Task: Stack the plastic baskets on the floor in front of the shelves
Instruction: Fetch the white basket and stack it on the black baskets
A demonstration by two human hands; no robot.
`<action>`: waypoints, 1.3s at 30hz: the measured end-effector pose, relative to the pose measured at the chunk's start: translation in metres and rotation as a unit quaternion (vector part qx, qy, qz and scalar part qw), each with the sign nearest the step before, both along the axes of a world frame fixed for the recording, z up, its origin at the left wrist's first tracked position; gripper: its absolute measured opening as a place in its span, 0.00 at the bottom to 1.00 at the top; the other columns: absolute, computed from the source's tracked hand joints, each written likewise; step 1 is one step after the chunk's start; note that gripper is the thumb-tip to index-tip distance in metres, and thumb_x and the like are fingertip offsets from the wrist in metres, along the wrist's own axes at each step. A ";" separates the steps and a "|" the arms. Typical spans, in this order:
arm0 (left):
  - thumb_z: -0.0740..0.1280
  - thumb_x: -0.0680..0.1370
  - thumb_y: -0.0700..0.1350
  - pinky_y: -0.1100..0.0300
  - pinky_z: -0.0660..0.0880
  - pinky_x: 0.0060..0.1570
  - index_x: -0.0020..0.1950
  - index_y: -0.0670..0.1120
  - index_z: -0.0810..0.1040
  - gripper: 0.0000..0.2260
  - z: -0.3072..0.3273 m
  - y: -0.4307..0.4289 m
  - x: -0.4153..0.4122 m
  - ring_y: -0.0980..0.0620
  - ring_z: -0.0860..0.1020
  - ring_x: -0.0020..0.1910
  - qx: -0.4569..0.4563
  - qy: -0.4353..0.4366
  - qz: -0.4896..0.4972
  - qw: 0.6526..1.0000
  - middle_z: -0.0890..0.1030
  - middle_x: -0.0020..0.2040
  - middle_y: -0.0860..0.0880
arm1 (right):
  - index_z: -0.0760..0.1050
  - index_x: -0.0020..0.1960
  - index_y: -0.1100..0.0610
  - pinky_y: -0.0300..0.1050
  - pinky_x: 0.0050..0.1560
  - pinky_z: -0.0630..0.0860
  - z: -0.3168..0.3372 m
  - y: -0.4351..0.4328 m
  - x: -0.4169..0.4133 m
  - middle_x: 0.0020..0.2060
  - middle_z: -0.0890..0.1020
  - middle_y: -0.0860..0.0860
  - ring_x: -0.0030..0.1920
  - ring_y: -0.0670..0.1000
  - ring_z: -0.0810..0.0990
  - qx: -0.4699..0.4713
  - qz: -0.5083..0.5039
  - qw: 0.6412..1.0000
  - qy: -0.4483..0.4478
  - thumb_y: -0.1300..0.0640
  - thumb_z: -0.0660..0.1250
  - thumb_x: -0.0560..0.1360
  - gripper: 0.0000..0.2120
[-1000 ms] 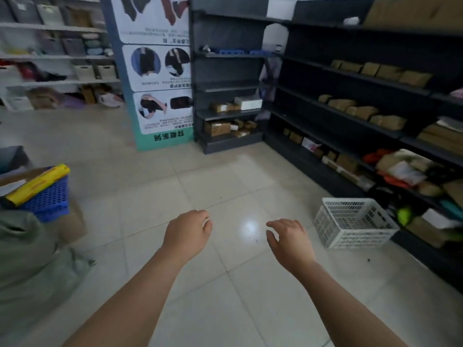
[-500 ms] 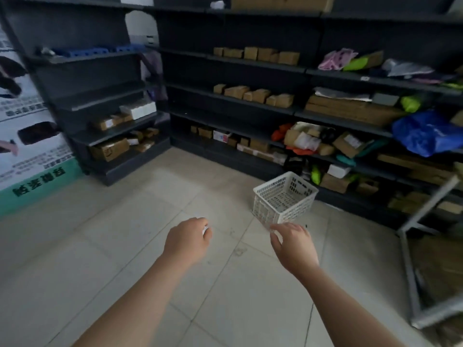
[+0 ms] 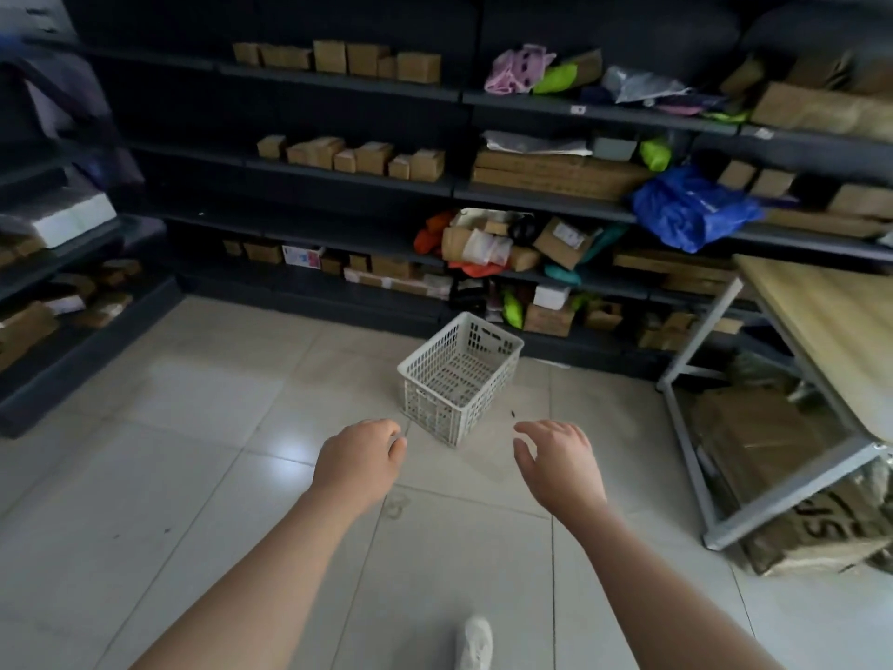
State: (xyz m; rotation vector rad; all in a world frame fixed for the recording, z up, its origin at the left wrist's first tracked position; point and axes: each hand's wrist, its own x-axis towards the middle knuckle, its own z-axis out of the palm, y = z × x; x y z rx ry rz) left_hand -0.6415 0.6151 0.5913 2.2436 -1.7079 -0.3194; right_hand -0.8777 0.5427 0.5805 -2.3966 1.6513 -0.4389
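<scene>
- Left hand [image 3: 360, 459] at 7 o'clock of the basket: fingers curled loosely, holding nothing.
- Right hand [image 3: 558, 459] at 5 o'clock: fingers [image 3: 524, 427] spread wide, empty.
- White perforated plastic basket [image 3: 459, 377] stands upright and empty on the tiled floor [image 3: 217, 427], just before the dark shelves [image 3: 338, 220].

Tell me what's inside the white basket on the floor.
The white basket looks empty: only its perforated bottom and inner walls show. The near wall hides a strip of the bottom just behind it, so something small and flat there cannot be ruled out.
</scene>
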 end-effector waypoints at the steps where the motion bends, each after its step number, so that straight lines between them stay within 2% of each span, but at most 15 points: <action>1: 0.58 0.79 0.51 0.56 0.73 0.49 0.54 0.50 0.78 0.12 0.000 -0.020 0.002 0.46 0.78 0.54 0.000 -0.001 -0.003 1.000 0.82 0.54 0.51 | 0.79 0.60 0.53 0.49 0.64 0.66 -0.001 -0.018 0.002 0.57 0.83 0.51 0.60 0.55 0.77 -0.001 -0.002 1.000 0.002 0.53 0.62 0.77 0.14; 5: 0.57 0.79 0.51 0.55 0.75 0.48 0.53 0.49 0.78 0.12 0.000 -0.100 0.011 0.46 0.79 0.52 0.000 0.000 0.007 1.000 0.82 0.53 0.51 | 0.79 0.60 0.53 0.49 0.63 0.66 0.002 -0.097 0.009 0.56 0.83 0.51 0.59 0.55 0.78 0.006 0.003 1.000 0.003 0.53 0.62 0.77 0.14; 13: 0.57 0.80 0.51 0.55 0.75 0.45 0.54 0.49 0.78 0.12 -0.009 -0.235 0.027 0.49 0.79 0.48 0.005 0.034 0.041 0.999 0.82 0.50 0.51 | 0.76 0.64 0.50 0.47 0.67 0.62 -0.005 -0.248 0.036 0.60 0.81 0.50 0.63 0.52 0.75 0.050 0.022 0.998 0.030 0.51 0.59 0.79 0.16; 19: 0.58 0.79 0.49 0.56 0.75 0.45 0.51 0.48 0.78 0.11 -0.039 -0.318 0.054 0.50 0.78 0.47 0.036 0.066 0.054 0.996 0.82 0.50 0.50 | 0.77 0.62 0.52 0.47 0.65 0.63 -0.025 -0.337 0.066 0.57 0.82 0.51 0.60 0.53 0.76 0.070 0.031 0.996 0.044 0.52 0.59 0.79 0.15; 25: 0.57 0.79 0.49 0.53 0.77 0.47 0.52 0.45 0.78 0.13 -0.062 -0.415 0.090 0.47 0.80 0.48 0.061 0.087 0.052 0.993 0.83 0.50 0.48 | 0.77 0.63 0.52 0.49 0.67 0.64 -0.042 -0.431 0.103 0.59 0.81 0.52 0.62 0.54 0.76 0.094 0.032 0.994 0.049 0.52 0.59 0.79 0.15; 31: 0.57 0.80 0.48 0.52 0.78 0.46 0.52 0.47 0.78 0.12 -0.081 -0.501 0.127 0.48 0.80 0.46 0.112 0.106 0.050 0.987 0.83 0.48 0.49 | 0.75 0.65 0.51 0.50 0.69 0.64 -0.063 -0.513 0.141 0.61 0.80 0.51 0.64 0.55 0.74 0.148 0.013 0.987 0.058 0.52 0.59 0.79 0.16; 39: 0.58 0.79 0.48 0.52 0.78 0.43 0.49 0.44 0.78 0.12 -0.133 -0.585 0.139 0.47 0.80 0.44 0.143 0.151 0.100 0.973 0.83 0.47 0.47 | 0.77 0.63 0.52 0.51 0.68 0.66 -0.109 -0.613 0.168 0.59 0.82 0.52 0.62 0.55 0.76 0.189 0.042 0.978 0.072 0.52 0.61 0.78 0.16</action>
